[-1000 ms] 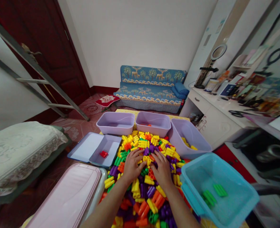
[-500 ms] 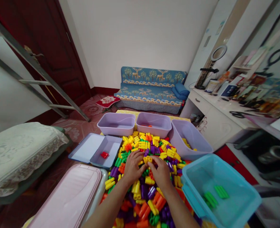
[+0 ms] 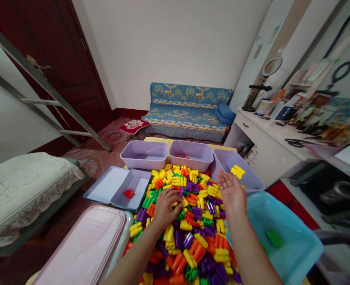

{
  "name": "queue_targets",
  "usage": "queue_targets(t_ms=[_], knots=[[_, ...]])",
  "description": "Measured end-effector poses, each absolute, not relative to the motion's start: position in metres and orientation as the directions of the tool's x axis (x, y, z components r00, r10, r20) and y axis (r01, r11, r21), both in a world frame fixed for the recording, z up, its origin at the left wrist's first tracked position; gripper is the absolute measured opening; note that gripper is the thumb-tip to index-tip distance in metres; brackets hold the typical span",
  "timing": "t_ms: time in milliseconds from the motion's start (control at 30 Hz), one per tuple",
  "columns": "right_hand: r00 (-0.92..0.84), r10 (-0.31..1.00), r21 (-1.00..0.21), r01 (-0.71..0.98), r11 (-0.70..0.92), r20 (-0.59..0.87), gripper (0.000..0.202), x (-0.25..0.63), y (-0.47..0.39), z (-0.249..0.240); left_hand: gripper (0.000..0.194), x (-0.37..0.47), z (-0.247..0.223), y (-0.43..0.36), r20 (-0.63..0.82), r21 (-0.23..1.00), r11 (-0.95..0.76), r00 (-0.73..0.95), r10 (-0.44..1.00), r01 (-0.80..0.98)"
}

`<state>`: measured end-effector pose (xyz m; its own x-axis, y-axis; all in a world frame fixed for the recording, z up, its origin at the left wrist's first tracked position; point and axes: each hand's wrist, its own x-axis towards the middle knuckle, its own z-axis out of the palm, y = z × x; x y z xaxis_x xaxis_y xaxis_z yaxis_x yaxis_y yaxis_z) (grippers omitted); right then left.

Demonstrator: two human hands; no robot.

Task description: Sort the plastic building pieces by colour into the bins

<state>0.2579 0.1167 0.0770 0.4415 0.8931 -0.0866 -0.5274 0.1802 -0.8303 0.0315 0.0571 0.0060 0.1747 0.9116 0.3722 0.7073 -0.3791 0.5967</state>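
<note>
My left hand (image 3: 166,208) lies over the pile of plastic tube blocks (image 3: 189,237), fingers spread and thumb apart, with yellow and green pieces under and beside them. My right hand (image 3: 232,194) is raised at the pile's right side, palm up and fingers extended. Just beyond its fingertips, a yellow tube block (image 3: 238,171) appears in the air over the right lilac bin (image 3: 253,180), apart from the palm. Yellow, purple, orange and green blocks make up the mixed pile.
Two more lilac bins, the left one (image 3: 144,160) and the middle one (image 3: 191,160), stand behind the pile. A blue-rimmed box (image 3: 127,204) holds a red piece. A pink lid (image 3: 82,245) lies at front left. The turquoise bin (image 3: 299,253) at right holds green blocks.
My right hand has left my left hand at the pile's middle and swung right, turning palm up. The yellow block has moved to the right lilac bin. The left hand has barely moved.
</note>
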Motion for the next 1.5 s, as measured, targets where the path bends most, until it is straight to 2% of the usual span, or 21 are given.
queue_targets(t_ms=[33, 67, 133, 200, 233, 300, 367, 433, 500, 600, 733, 833, 900, 1000, 1133, 1300, 1400, 1500], knots=[[0.415, 0.905, -0.858, -0.495, 0.139, -0.092, 0.041, 0.254, 0.116, 0.072, 0.006, 0.031, 0.006, 0.057, 0.374, 0.598, -0.381, 0.176, 0.911, 0.705], [0.385, 0.92, -0.915, -0.393, 0.097, -0.068, 0.043, 0.25, 0.114, 0.064, 0.006, 0.031, 0.006, 0.057, 0.375, 0.598, -0.384, 0.178, 0.91, 0.704], [0.295, 0.955, -0.998, -0.049, 0.049, 0.033, 0.043, 0.237, 0.11, 0.047, 0.006, 0.031, 0.006, 0.057, 0.38, 0.595, -0.389, 0.18, 0.907, 0.703], [0.19, 0.975, -0.964, 0.257, 0.063, 0.115, 0.037, 0.224, 0.108, 0.032, 0.006, 0.031, 0.006, 0.057, 0.384, 0.591, -0.394, 0.184, 0.905, 0.704], [0.156, 0.978, -0.937, 0.341, 0.076, 0.136, 0.032, 0.218, 0.108, 0.028, 0.007, 0.031, 0.006, 0.057, 0.386, 0.588, -0.397, 0.187, 0.904, 0.704], [0.144, 0.979, -0.911, 0.405, 0.074, 0.144, 0.029, 0.206, 0.108, 0.024, 0.007, 0.031, 0.006, 0.057, 0.386, 0.587, -0.399, 0.19, 0.903, 0.704], [0.139, 0.982, -0.827, 0.562, 0.025, 0.125, 0.036, 0.197, 0.109, 0.027, 0.008, 0.03, 0.006, 0.057, 0.382, 0.591, -0.399, 0.193, 0.904, 0.701], [0.118, 0.989, -0.64, 0.767, -0.034, 0.09, 0.044, 0.19, 0.11, 0.032, 0.009, 0.03, 0.007, 0.057, 0.379, 0.597, -0.4, 0.195, 0.905, 0.696], [0.094, 0.994, -0.435, 0.898, -0.061, 0.053, 0.05, 0.185, 0.111, 0.036, 0.011, 0.031, 0.006, 0.056, 0.375, 0.601, -0.402, 0.2, 0.905, 0.691], [0.059, 0.998, -0.341, 0.939, -0.047, 0.027, 0.046, 0.183, 0.111, 0.038, 0.013, 0.031, 0.005, 0.055, 0.382, 0.611, -0.379, 0.16, 0.91, 0.695], [0.001, 1.0, -0.36, 0.933, 0.01, 0.031, 0.033, 0.186, 0.11, 0.037, 0.034, 0.031, 0.002, 0.055, 0.405, 0.619, -0.352, 0.099, 0.909, 0.702], [-0.039, 0.998, -0.391, 0.919, 0.052, 0.042, 0.027, 0.191, 0.105, 0.039, 0.052, 0.03, 0.002, 0.055, 0.391, 0.603, -0.372, 0.145, 0.909, 0.706], [-0.074, 0.996, -0.414, 0.906, 0.086, 0.044, 0.021, 0.194, 0.1, 0.04, 0.056, 0.03, 0.002, 0.055, 0.375, 0.592, -0.375, 0.168, 0.912, 0.714], [-0.128, 0.99, -0.49, 0.86, 0.142, 0.062, 0.015, 0.2, 0.091, 0.039, 0.055, 0.03, 0.002, 0.054, 0.368, 0.586, -0.374, 0.175, 0.913, 0.718], [-0.217, 0.966, -0.652, 0.714, 0.254, 0.138, 0.02, 0.203, 0.078, 0.031, 0.062, 0.031, 0.001, 0.054, 0.373, 0.598, -0.367, 0.158, 0.914, 0.713], [-0.265, 0.942, -0.685, 0.648, 0.332, 0.206, 0.018, 0.201, 0.068, 0.025, 0.062, 0.032, 0.003, 0.054, 0.361, 0.589, -0.367, 0.172, 0.916, 0.72], [-0.243, 0.941, -0.734, 0.591, 0.335, 0.234, 0.02, 0.201, 0.067, 0.024, 0.056, 0.032, 0.003, 0.054, 0.372, 0.595, -0.365, 0.156, 0.915, 0.716], [-0.195, 0.951, -0.762, 0.568, 0.31, 0.242, 0.026, 0.204, 0.068, 0.021, 0.038, 0.033, 0.004, 0.054, 0.378, 0.603, -0.362, 0.144, 0.914, 0.711]])
